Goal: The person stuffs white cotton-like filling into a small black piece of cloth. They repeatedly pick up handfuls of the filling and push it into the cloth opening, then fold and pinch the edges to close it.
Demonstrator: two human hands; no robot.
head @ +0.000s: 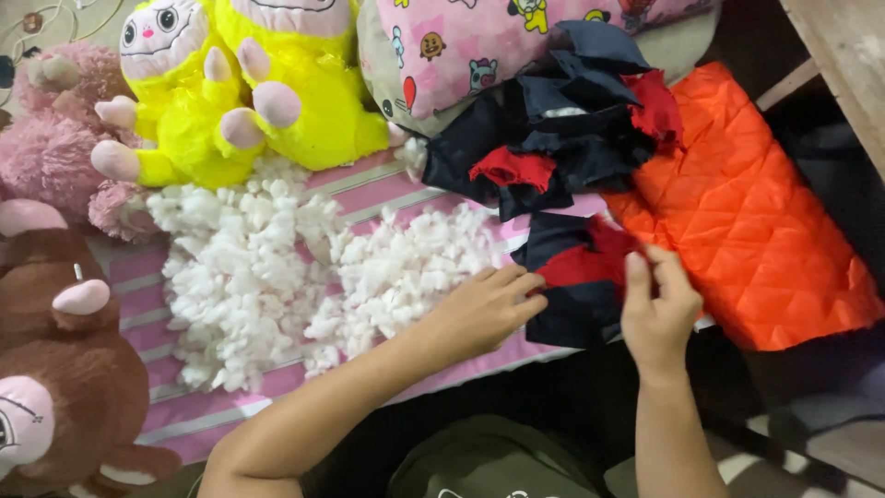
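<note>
A small navy and red fabric piece lies at the near edge of the pink striped sheet. My left hand rests on the sheet with its fingertips touching the piece's left edge. My right hand pinches the red part of the piece at its right side. Behind it sits a heap of navy and red fabric scraps. A spread of white stuffing fluff lies to the left of my left hand.
An orange quilted cloth lies to the right. A yellow plush toy, a pink plush toy and a brown plush toy line the left and back. A pink patterned cushion sits behind the scraps. A wooden edge runs at top right.
</note>
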